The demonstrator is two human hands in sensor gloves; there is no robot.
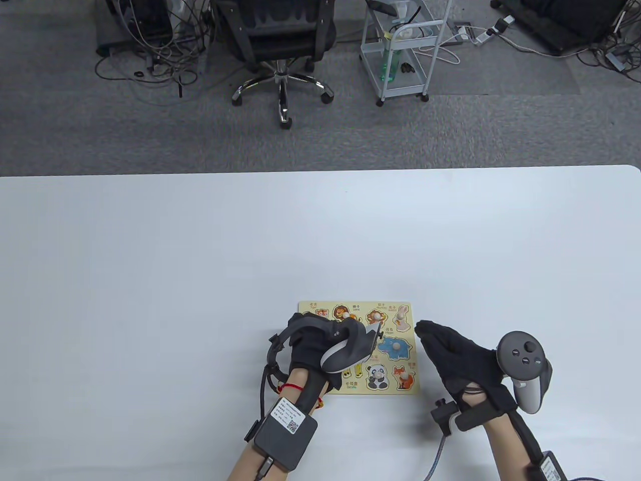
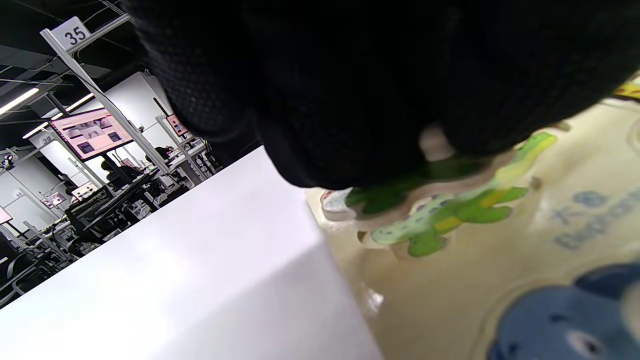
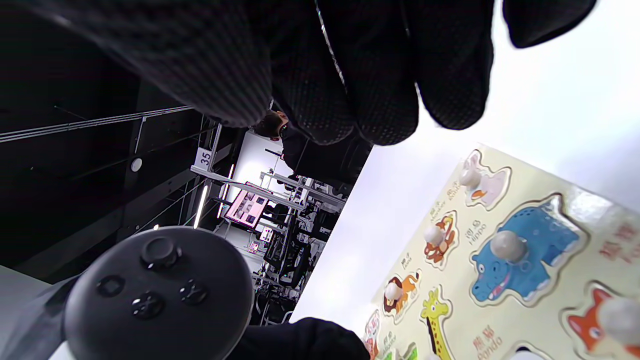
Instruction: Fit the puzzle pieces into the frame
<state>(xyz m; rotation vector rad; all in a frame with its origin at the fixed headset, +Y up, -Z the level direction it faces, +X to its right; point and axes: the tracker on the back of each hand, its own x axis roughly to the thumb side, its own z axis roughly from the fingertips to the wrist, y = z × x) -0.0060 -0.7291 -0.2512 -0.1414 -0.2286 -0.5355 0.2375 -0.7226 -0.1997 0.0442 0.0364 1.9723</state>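
The counter (image 1: 200, 250) has loads of open room left and far. The puzzle frame (image 1: 408, 388) sits near its near edge. The left hand (image 1: 320, 345) pinches the crocodile piece (image 2: 450, 210) over its slot; best to square the outline, then ease down. The right hand (image 1: 453, 350) hovers released beside the frame's right edge.

Left hand (image 2: 350, 85) over green crocodile piece (image 2: 450, 212), puzzle frame (image 2: 450, 280)
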